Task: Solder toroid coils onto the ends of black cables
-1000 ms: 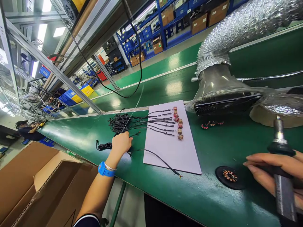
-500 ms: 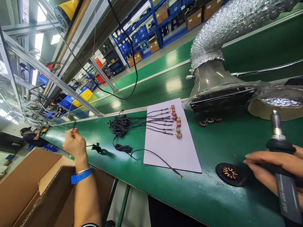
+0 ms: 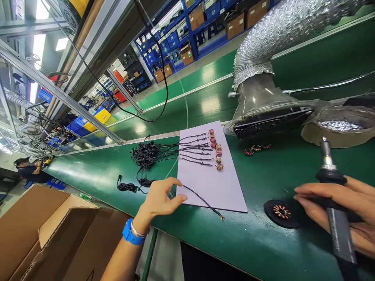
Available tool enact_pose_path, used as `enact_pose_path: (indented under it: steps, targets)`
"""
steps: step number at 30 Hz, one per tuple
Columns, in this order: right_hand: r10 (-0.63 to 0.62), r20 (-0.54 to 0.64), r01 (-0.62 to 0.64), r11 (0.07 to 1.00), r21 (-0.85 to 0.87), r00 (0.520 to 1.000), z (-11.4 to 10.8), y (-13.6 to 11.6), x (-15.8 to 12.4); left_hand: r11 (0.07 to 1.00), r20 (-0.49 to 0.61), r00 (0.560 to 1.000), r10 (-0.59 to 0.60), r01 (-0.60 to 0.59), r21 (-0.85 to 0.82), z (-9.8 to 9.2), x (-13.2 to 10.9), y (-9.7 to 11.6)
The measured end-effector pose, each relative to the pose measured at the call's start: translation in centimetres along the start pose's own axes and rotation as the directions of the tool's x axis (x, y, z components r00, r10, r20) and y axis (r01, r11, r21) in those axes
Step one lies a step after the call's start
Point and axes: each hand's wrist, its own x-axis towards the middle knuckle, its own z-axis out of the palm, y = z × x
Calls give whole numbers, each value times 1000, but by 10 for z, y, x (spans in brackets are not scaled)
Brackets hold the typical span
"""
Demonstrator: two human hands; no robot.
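Note:
My left hand [image 3: 164, 197] is open, thumb and fingers apart, over the left edge of a white board [image 3: 202, 185]. Its fingertips are close to a black cable [image 3: 202, 199] with a stripped end of coloured wires; whether they touch is unclear. In my right hand [image 3: 334, 199] is a soldering iron [image 3: 340, 226], its metal tip pointing up. Left of that hand lies a round black holder [image 3: 271, 218] with a copper-wound coil [image 3: 281, 211] on it. Several small wound coils [image 3: 218, 150] stand in a row on the board beside cable ends.
A tangle of black cables [image 3: 145, 154] and a coiled cable [image 3: 126, 187] lie on the green bench [image 3: 205, 230]. Behind stand a fume hood [image 3: 258, 93] with silver duct [image 3: 254, 50] and several ring-shaped parts [image 3: 257, 148]. An open cardboard box [image 3: 73, 238] is below left.
My left hand has let go of the cable at the far left and moved right, toward the board, its fingers opening. The cable bundle there now lies on the bench. My right hand still holds the soldering iron.

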Motion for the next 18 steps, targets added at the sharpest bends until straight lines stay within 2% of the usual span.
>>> enact_pose_path:
  steps: [4, 6, 8, 9, 11, 12, 14, 15, 16, 17, 18]
  targets:
    - [-33, 18, 34, 999, -36, 999, -5, -4, 4, 974, 151, 965, 216, -201, -104, 19, 21, 34]
    - [-75, 9, 76, 994, -74, 997, -9, -9, 8, 953, 152, 948, 280, -255, -163, 28, 28, 42]
    - [-125, -4, 124, 987, -102, 992, -14, -14, 13, 935, 78, 951, 298, -275, -224, 29, 30, 41]
    - [-145, -17, 142, 984, -106, 989, -15, -16, 16, 927, 8, 958, 288, -276, -254, 26, 30, 37]
    - [-177, -49, 172, 980, -97, 983, -17, -20, 20, 909, -204, 954, 220, -277, -312, 7, 29, 21]
    - [-186, -64, 180, 979, -92, 981, -18, -21, 21, 898, -341, 926, 163, -282, -338, -8, 29, 12]
    - [-194, -79, 188, 979, -80, 978, -17, -22, 21, 865, -594, 803, 54, -335, -374, -45, 26, -7]
    - [-194, -78, 188, 979, -73, 978, -17, -23, 21, 852, -670, 742, 12, -358, -381, -66, 23, -15]
    - [-188, -74, 183, 981, -66, 979, -16, -22, 21, 833, -747, 664, -35, -393, -388, -85, 20, -19]
    - [-181, -66, 178, 982, -59, 981, -15, -22, 20, 823, -789, 611, -70, -412, -392, -102, 16, -21]
    - [-181, -59, 178, 983, -52, 982, -15, -20, 19, 816, -791, 600, -118, -396, -422, -116, 11, -19]
